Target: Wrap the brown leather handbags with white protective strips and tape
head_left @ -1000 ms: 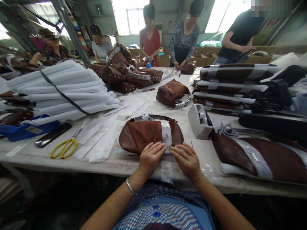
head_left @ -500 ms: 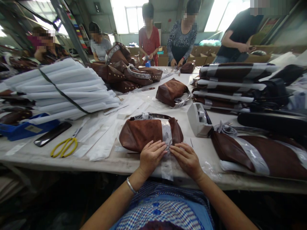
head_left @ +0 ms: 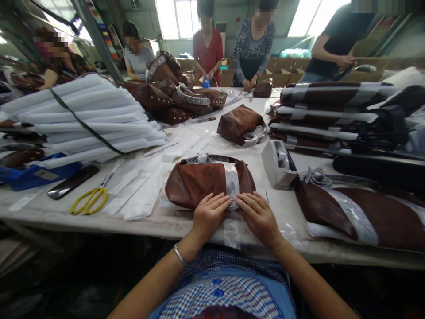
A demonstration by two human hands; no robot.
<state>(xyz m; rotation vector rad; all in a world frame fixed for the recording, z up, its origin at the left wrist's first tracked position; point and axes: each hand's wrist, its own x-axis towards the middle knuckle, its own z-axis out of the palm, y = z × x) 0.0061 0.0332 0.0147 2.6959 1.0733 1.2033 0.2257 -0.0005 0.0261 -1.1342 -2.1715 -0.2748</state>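
A brown handbag with a suede front and smooth leather ends lies on the table in front of me. Its studded handle rests along the far side. A clear plastic strip wraps around the bag right of its middle, and a loose tail hangs toward the table's front edge. My left hand and my right hand meet at the strip along the bag's near edge. Their fingers are nearly straight and close together, fingertips pressed on the plastic from either side. Both thumbs are mostly hidden.
Yellow-handled scissors, a dark phone-like slab and a blue tray lie left, by stacked white padding. A tape dispenser, wrapped bag and bag stack are right. Another bag lies beyond; several people work there.
The view has shifted slightly. My right fingertips have moved a little to the right, while my left hand stays at the strip. The bag remains in place.
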